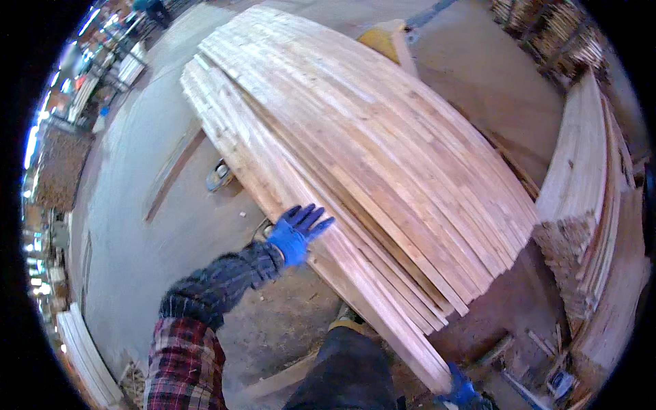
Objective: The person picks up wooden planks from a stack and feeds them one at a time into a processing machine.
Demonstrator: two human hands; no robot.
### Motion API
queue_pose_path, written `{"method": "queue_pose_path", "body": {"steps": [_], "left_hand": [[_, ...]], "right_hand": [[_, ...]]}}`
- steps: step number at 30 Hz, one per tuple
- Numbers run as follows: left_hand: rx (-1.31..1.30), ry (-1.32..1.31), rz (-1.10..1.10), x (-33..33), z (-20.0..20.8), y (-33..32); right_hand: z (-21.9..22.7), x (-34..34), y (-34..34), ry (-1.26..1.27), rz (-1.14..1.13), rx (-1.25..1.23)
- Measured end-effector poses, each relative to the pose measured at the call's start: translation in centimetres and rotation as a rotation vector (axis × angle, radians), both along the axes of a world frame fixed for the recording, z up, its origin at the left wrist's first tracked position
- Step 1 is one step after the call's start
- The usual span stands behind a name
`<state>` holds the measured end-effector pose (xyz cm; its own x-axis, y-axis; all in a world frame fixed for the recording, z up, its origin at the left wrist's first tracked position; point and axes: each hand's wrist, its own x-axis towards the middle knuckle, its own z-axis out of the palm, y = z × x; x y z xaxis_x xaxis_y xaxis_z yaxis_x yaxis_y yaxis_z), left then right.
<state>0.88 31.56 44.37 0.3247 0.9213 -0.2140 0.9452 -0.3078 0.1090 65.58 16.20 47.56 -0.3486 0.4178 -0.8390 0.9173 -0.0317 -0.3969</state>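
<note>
Long pale wooden boards (383, 157) lie side by side in a wide layer, raised above the floor. Along its near left edge runs one board (383, 301), its near end jutting past the others. My left hand (294, 236), in a blue glove, rests flat on the boards at that edge with fingers spread. At the jutting board's near end, my right hand (461, 386), also blue-gloved, grips the end; its fingers are partly hidden. A dark gap (328, 191) separates the edge boards from the main layer.
Stacked boards (581, 164) stand at the right, with scrap pieces (547, 348) on the floor below them. A narrow plank (174, 174) lies on the floor to the left. White boards (85, 355) are at the lower left. A yellow-brown piece (379, 44) shows beyond the layer.
</note>
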Motion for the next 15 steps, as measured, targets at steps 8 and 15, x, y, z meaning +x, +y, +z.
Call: {"method": "queue_pose_path", "body": {"steps": [8,15], "left_hand": [[-0.355,0.103,-0.664,0.6,-3.0,3.6],[-0.09,0.18,-0.682,4.0,0.3,-8.3]], "right_hand": [[14.1,7.2,-17.0,-0.364,-0.003,0.219],[14.4,9.8,-29.2,-0.451,-0.194,0.417]]}}
